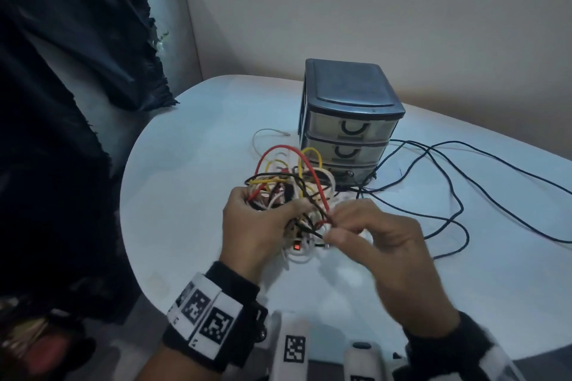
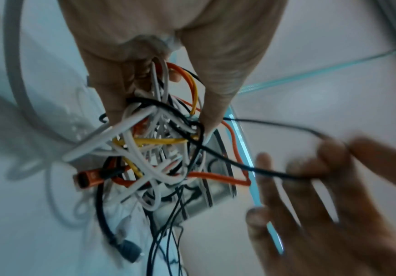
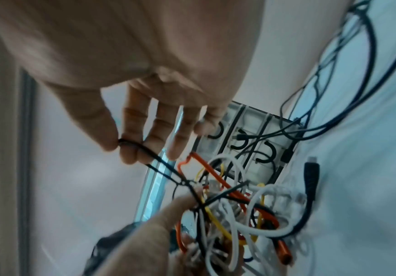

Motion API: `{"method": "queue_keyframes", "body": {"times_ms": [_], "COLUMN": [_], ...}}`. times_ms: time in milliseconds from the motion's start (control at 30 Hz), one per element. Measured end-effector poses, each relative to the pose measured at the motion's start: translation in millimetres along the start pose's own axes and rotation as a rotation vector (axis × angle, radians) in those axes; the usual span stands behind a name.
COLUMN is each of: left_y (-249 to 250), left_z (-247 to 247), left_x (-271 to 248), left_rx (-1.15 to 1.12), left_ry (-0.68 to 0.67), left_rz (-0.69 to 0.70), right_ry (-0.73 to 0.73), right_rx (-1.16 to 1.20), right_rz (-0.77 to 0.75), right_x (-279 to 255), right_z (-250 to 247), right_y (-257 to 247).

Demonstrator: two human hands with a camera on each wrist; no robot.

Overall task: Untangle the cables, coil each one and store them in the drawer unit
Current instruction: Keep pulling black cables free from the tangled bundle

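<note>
A tangle of red, yellow, white and black cables (image 1: 294,182) is lifted just above the white table, in front of the drawer unit (image 1: 349,120). My left hand (image 1: 272,210) grips the tangle from the left, fingers curled round the bundle (image 2: 149,149). My right hand (image 1: 335,227) pinches a thin black cable (image 3: 159,160) between thumb and forefinger (image 3: 121,147) and holds it taut away from the knot. The other right fingers are spread. All three drawers (image 3: 251,134) are closed.
Long black cable loops (image 1: 452,192) sprawl over the table to the right of the drawer unit. A thin white cable (image 1: 263,136) lies to its left. Dark cloth (image 1: 62,102) hangs at the left, beyond the table's rounded edge (image 1: 130,226). White tagged devices (image 1: 294,346) lie near me.
</note>
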State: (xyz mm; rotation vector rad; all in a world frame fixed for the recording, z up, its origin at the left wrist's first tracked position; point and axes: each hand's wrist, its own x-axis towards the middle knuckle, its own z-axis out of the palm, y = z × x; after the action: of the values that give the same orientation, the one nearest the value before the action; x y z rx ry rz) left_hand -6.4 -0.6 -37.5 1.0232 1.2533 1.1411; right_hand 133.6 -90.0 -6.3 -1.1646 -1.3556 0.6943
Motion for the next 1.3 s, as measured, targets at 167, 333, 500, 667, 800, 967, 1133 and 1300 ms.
{"method": "queue_keyframes", "body": {"times_ms": [167,333,500,667,800,967,1133,1300], "left_y": [4.7,7.3,6.1,13.0,20.0,19.7,15.5,14.2], "left_z": [-1.5,-3.7,-14.7,-10.9,-6.7,-7.2,-18.1,-39.4], "left_x": [-7.6,-8.8,7.0,-10.1,-21.9,-22.9,-4.5,23.3], "left_rx": [0.153,0.26,0.186,0.419,0.497,0.525,0.43,0.211], "left_ry": [0.012,-0.004,0.09,-0.056,-0.175,-0.146,0.008,0.292], "left_rz": [0.174,0.244,0.168,0.372,0.455,0.474,0.362,0.248], "right_ry": [0.015,0.05,-0.174,-0.129,-0.084,-0.048,-0.041,0.026], "right_rx": [0.114,-0.004,0.263,0.098,0.071,0.117,0.033,0.149], "right_rz": [0.308,0.229,0.156,0.561,0.581,0.55,0.288,0.006], "right_x": [6.0,6.0,0.8,7.5,8.7,5.3,-1.1,-4.5], "right_z": [-0.3,-5.3,-29.4,-17.8,-7.2,8.3,-3.4,-42.0], "right_y": [-14.9,-15.6,-26.2,-29.4,-27.9,-20.7,-23.8,-44.6]}}
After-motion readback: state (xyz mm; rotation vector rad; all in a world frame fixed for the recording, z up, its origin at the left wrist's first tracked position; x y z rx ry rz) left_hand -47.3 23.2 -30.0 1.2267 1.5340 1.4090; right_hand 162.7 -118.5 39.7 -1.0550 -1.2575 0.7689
